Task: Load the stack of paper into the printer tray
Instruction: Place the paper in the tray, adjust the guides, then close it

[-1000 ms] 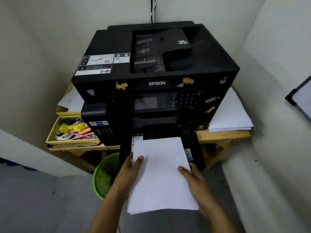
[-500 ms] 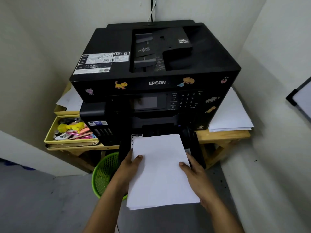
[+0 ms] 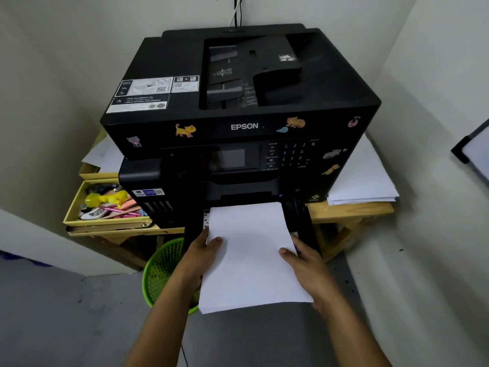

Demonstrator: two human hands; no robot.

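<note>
Yellow tray (image 3: 79, 205): sits at the far left on the wooden table (image 3: 352, 210), filled with pens, a yellow tool and other small stationery; loose sheets lie on a second yellow tray behind it.
Green basket (image 3: 161, 271): a mesh wastebasket on the floor below the table's left part, partly hidden by the left forearm.
Left hand (image 3: 199, 256): grips the left edge of the paper stack, thumb curled on top of the sheets, the other fingers hidden beneath.
Paper stack (image 3: 251, 255): white sheets held nearly level between both hands; the far edge reaches the dark opening at the printer's lower front, and the near edge hangs out over the floor toward the person.
Printer tray (image 3: 301, 226): black, pulled out from the bottom of the printer; its right rail shows just beside the stack, and a strip with small markings shows at the stack's far-left corner.
Printer (image 3: 238, 102): a black Epson machine on the table, with cat stickers along its front band, a small screen and a keypad.
Right hand (image 3: 308, 263): pinches the right edge of the stack, thumb on top, fingers underneath.
Spare paper (image 3: 365, 176): a white pile on the table, right of the printer, touching its side.
Whiteboard corner (image 3: 473, 147): on the right wall.
</note>
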